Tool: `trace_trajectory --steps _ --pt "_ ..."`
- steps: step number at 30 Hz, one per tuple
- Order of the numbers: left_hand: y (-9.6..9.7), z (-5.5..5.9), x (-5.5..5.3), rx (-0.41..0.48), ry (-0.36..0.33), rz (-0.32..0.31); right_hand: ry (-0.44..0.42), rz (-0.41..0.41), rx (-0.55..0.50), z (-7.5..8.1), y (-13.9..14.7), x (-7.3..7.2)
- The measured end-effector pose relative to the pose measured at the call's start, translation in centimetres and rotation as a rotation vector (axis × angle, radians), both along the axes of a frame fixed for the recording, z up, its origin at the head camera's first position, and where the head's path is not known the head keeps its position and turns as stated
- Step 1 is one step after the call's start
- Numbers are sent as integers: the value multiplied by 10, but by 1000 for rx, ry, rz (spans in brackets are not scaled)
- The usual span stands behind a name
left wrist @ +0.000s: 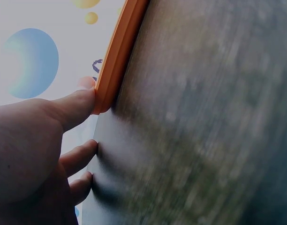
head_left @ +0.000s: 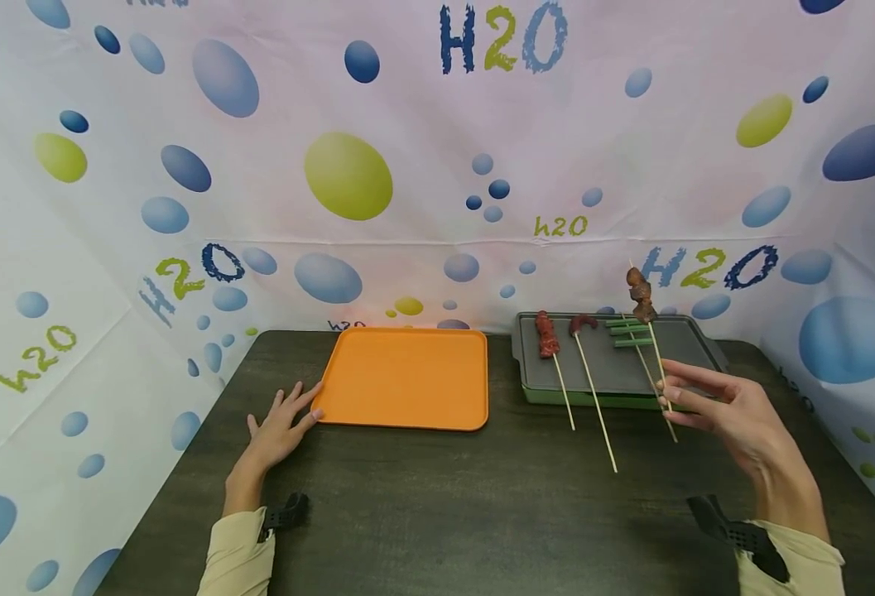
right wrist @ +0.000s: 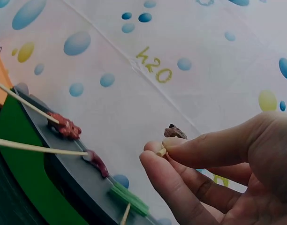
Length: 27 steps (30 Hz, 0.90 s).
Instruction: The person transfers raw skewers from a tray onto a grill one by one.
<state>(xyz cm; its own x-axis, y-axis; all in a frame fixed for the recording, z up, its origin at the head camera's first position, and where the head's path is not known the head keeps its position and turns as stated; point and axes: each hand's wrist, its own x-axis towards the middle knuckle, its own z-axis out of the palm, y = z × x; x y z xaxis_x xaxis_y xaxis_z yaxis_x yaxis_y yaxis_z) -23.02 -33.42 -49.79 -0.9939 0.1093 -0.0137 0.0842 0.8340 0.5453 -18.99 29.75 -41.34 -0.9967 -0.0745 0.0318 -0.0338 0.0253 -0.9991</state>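
Observation:
My right hand point(head_left: 735, 418) pinches the wooden stick of a skewer of brown meat chunks point(head_left: 641, 296) between thumb and fingertips. That skewer stands nearly upright, its meat overlapping the far side of a grey grill plate point(head_left: 616, 374) with a green base. In the right wrist view the fingers hide much of the stick, and one dark chunk point(right wrist: 175, 131) shows behind them. On the left, my left hand point(head_left: 276, 434) touches the near left corner of an orange tray point(head_left: 403, 377), fingers spread. Its thumb point(left wrist: 80, 105) lies against the tray's corner in the left wrist view.
On the grill lie a red meat skewer point(head_left: 547, 335), a skewer with a curled dark red piece point(head_left: 582, 323) and a skewer of green stalks point(head_left: 633, 341). Their sticks jut over its front edge. A patterned cloth point(head_left: 437, 190) hangs behind the dark table point(head_left: 444, 505).

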Motion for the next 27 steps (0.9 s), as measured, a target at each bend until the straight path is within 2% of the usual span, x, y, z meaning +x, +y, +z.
trace_trajectory --steps 14,19,23,27 --pt "0 -2 -1 -2 15 -7 -71 -124 -51 -12 26 1" --pt "0 -2 1 2 20 -6 -109 -141 -66 -18 37 5" --pt "-1 -2 2 -4 22 -5 -140 -165 -14 -21 44 6" --pt "0 -3 3 -1 31 -10 -142 -183 120 -28 49 8"
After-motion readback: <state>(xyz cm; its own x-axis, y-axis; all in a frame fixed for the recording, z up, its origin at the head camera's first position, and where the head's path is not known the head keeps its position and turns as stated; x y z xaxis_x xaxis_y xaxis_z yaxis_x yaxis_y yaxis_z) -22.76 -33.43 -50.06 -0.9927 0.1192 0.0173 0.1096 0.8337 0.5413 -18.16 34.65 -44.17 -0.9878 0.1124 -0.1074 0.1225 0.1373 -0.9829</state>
